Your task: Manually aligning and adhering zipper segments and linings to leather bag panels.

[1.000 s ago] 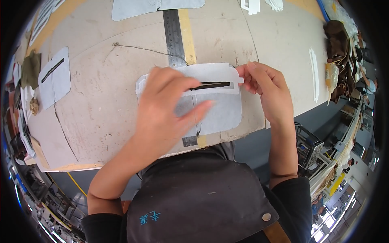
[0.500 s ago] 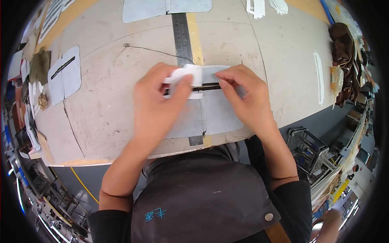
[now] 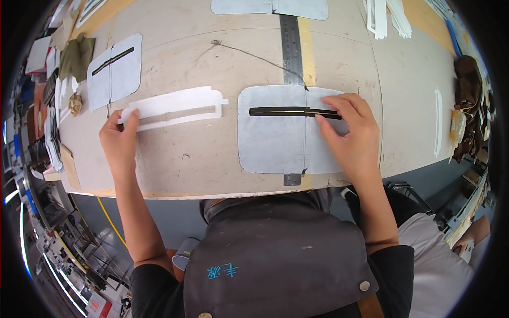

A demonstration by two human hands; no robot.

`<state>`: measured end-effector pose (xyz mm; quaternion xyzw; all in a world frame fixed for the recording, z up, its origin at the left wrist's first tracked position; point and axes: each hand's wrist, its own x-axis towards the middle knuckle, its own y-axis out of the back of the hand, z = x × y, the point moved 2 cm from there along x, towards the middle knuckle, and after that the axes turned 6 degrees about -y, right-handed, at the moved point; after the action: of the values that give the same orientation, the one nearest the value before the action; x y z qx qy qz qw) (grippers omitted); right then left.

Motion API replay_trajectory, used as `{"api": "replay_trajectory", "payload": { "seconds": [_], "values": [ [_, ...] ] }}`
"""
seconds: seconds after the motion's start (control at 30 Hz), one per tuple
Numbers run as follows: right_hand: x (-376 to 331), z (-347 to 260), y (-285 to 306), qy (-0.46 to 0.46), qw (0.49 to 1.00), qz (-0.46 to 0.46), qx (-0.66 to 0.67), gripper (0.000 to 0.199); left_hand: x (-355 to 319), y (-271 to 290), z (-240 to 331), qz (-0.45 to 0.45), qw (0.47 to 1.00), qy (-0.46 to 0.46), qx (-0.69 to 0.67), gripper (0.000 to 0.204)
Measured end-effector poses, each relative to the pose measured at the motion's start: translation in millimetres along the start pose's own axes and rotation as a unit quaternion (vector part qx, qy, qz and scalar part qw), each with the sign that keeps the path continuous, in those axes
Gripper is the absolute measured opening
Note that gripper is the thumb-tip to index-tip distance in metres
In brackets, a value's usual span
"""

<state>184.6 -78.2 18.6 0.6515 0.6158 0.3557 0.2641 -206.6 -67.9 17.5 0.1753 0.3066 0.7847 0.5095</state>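
Observation:
My left hand (image 3: 120,139) pinches the left end of a white slotted strip (image 3: 175,98), a long narrow frame with an open slot, held low at the table's left half. To its right lies a pale grey panel (image 3: 270,143) with rounded corners and a seam down its middle. Across the panel's upper part runs a black-edged slit (image 3: 275,112). My right hand (image 3: 352,124) rests at the slit's right end, thumb and index finger apart on either side of it and covering that end.
A steel ruler (image 3: 292,53) passes under the panel beside a yellow strip (image 3: 307,53). A loose thread (image 3: 249,54) trails to the panel's top. A similar panel (image 3: 116,79) lies left; white strips (image 3: 396,20) lie far right. Another person's light clothing (image 3: 435,249) shows at lower right.
The white slotted strip has come off the panel and moved left with my left hand, leaving the slit's left part uncovered. My right hand stays at the slit's right end. The view has shifted.

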Motion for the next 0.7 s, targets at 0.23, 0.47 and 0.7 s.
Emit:
{"api": "replay_trajectory", "payload": {
  "seconds": [0.23, 0.47, 0.7],
  "values": [
    [-2, -1, -2, 0.014, 1.000, -0.010, -0.024, 0.033, 20, 14, -9, 0.114, 0.900, -0.254, 0.335, 0.046],
    [-9, -11, -6, 0.139, 0.988, -0.027, -0.058, 0.042, -23, -36, 59, -0.001, 0.888, -0.420, 0.186, 0.044],
    [-21, -14, -19, 0.134, 0.966, -0.154, -0.157, 0.062, -48, -109, 102, -0.152, 0.896, -0.412, 0.054, 0.030]
  ]
}}
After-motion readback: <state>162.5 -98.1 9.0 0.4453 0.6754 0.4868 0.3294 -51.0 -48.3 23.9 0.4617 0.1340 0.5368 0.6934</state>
